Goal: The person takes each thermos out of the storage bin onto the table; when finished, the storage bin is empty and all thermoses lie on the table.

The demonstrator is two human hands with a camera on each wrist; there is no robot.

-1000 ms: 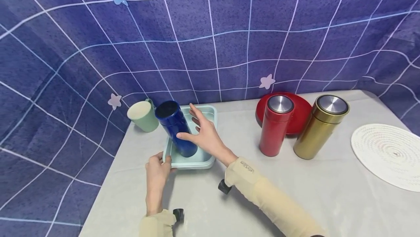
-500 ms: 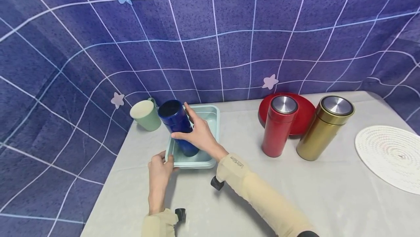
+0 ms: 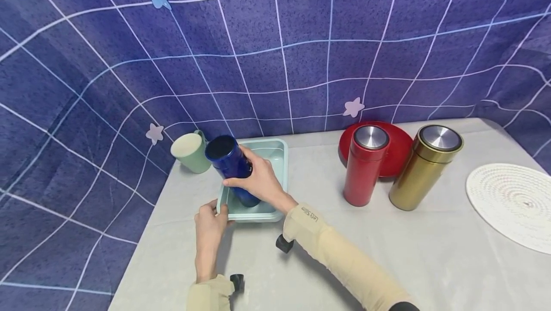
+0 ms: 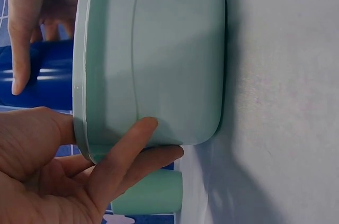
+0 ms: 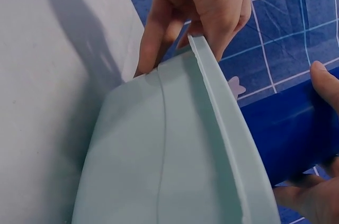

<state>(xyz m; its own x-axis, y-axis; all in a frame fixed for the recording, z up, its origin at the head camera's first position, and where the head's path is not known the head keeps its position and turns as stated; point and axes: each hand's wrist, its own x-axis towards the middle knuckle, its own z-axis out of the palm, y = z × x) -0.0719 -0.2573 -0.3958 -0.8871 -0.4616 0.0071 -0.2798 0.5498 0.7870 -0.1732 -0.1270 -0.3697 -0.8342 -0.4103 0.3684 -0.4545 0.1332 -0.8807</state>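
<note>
A dark blue thermos bottle [image 3: 224, 156] stands with its lower end inside a pale green plastic container [image 3: 281, 162]. Around the bottle's side curls my right hand [image 3: 259, 177], thumb on the near side and fingers behind it. My left hand [image 3: 210, 222] holds the container's near left corner, the thumb over the rim and fingers beneath, as the left wrist view also shows along the container's outer wall [image 4: 169, 49]. In the right wrist view part of the bottle [image 5: 288, 128] appears beyond the rim. The bottle's base is partly hidden by my right hand and the container wall.
A pale green mug [image 3: 190, 154] is just left of the container. To the right stand a red thermos [image 3: 363, 172] and a gold thermos [image 3: 415, 177], with a red plate [image 3: 398, 143] behind them. A white woven round mat [image 3: 512, 205] lies at the far right.
My right hand has moved left from an open pose beside the blue thermos and closed its fingers round it. The left hand has stayed on the container's corner.
</note>
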